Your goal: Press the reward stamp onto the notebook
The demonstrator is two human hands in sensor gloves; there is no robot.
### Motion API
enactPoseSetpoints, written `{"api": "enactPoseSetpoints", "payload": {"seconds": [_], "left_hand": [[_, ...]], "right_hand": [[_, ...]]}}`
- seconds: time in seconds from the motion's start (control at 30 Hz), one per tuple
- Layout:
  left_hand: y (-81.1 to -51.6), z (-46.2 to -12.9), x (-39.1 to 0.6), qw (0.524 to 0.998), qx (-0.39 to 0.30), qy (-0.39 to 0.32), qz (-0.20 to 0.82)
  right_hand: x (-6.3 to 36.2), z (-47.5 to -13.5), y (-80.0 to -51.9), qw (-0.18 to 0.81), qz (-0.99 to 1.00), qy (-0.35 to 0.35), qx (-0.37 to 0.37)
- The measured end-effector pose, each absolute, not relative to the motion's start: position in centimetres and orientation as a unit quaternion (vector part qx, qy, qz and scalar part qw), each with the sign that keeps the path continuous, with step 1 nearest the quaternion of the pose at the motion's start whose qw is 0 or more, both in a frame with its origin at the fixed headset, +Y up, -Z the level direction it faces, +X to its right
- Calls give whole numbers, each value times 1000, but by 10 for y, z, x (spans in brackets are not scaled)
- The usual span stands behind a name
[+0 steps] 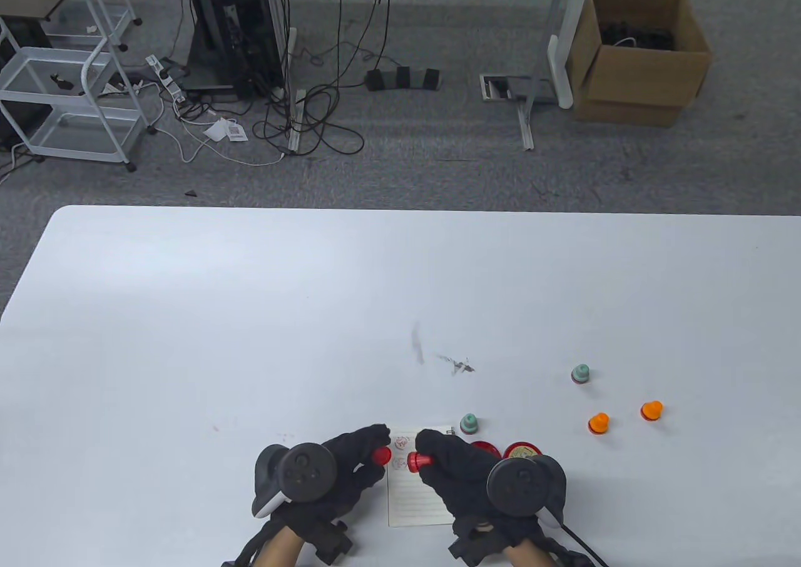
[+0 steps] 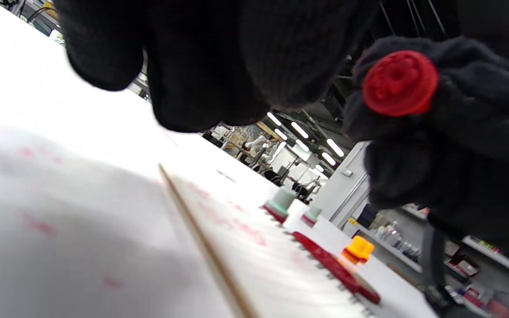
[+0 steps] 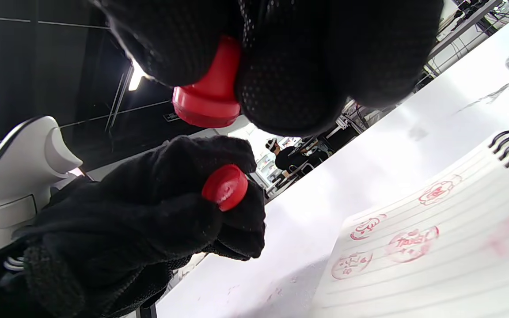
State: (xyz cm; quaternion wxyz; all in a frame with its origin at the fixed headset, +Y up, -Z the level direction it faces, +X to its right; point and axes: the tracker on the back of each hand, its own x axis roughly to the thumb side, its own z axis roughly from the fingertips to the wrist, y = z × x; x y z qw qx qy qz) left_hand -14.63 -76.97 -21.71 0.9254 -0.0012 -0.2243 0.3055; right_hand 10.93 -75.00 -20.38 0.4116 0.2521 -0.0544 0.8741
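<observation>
Red plastic stamp [image 1: 418,461]: light, rigid; held by its narrow handle in the right grip [image 1: 447,467]. Cap [image 1: 382,455] is pinched in the left grip [image 1: 353,460].

Notebook [image 1: 416,498]: side margins hidden under both gloves; its prints too small to read from above. Two red discs [image 1: 504,449] beside the notebook: partly covered by the right hand [image 1: 466,470], identity unclear.

Glossy red plastic stamp [image 3: 210,95], matt black knit-cloth gloves, lined paper notebook [image 3: 435,260] with black wire spiral, smooth white table [image 1: 250,316].
</observation>
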Motion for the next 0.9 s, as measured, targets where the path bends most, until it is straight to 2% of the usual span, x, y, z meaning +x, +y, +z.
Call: {"api": "enactPoseSetpoints", "payload": {"seconds": [0.1,0.2,0.23,0.77,0.9], "left_hand": [[-773,-220,-147,938,-22,-220,266],[-780,-223,-141,944,-116,-237,197],[-781,-222,-139,944,-122,-240,189],[-789,-218,-125,967,-104,-233,6],[-789,-218,-124,966,-109,-232,14]], "right_hand": [[110,-204,-750,412,874,-55,253],[110,-204,-750,416,871,-53,255],[110,-204,-750,417,871,-52,255],[108,-203,-751,400,874,-46,270],[108,-203,-750,402,873,-45,271]]}}
